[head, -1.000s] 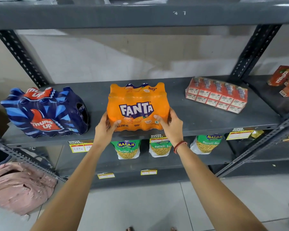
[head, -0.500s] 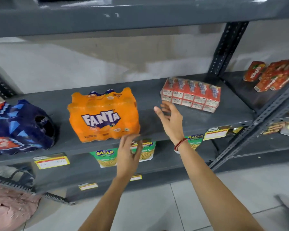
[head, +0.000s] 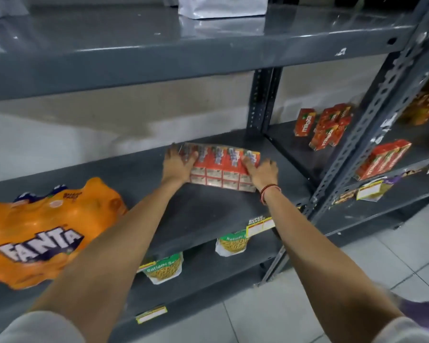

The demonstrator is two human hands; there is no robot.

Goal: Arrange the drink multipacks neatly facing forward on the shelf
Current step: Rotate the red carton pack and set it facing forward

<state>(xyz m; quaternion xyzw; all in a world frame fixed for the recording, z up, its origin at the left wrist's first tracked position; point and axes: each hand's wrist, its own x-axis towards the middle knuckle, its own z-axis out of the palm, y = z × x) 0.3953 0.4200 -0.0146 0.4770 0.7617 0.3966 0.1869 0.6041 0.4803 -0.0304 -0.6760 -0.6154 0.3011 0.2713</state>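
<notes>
A red multipack of small juice cartons [head: 222, 167] lies flat toward the back right of the grey shelf [head: 203, 219]. My left hand [head: 177, 163] grips its left end and my right hand [head: 259, 170], with a red thread on the wrist, grips its right end. The orange Fanta multipack [head: 42, 231] stands at the shelf's front left with its label facing me, and my left forearm crosses its lower right corner.
Red Maaza juice cartons [head: 325, 127] stand on the neighbouring shelf to the right, past a perforated upright post [head: 362, 134]. Green snack bags [head: 165, 267] sit on the shelf below. A white bag [head: 221, 6] stands on the shelf above. Price tags [head: 259, 226] hang on the front edge.
Both hands left the Fanta multipack, reached right and back, and now hold the two ends of the red carton multipack. My view swung to the right and closer; the blue pack is out of frame.
</notes>
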